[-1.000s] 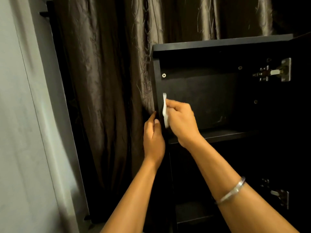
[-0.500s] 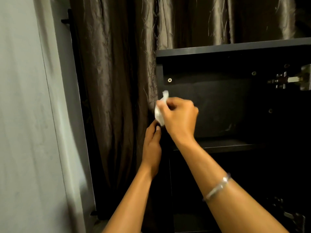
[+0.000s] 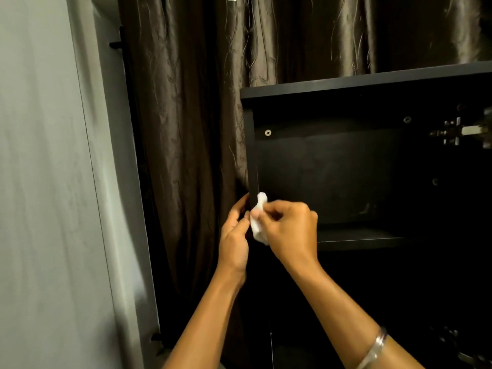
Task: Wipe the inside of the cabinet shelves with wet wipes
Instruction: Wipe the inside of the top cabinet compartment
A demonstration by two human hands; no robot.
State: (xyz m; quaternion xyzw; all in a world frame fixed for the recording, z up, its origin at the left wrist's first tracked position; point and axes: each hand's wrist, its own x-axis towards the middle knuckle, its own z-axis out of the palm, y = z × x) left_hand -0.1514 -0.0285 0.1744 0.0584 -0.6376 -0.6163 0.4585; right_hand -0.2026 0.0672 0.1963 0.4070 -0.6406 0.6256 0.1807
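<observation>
The right hand [image 3: 288, 230] has its fingers curled around a crumpled white wipe [image 3: 258, 219], pinching it against the front edge of the cabinet [image 3: 372, 83] side panel [image 3: 251, 155], just above the shelf [image 3: 359, 239]. The left hand [image 3: 235, 235] sits close beside it on the outer side of that panel, fingers bent around the edge, its fingertips touching the wipe. A bangle [image 3: 375, 347] circles the right wrist. Inside the dark cabinet are a screw [image 3: 268, 132] and a metal hinge [image 3: 458, 131]. A brown curtain [image 3: 191, 129] hangs behind, and a grey wall [image 3: 40, 182] stands to the left
</observation>
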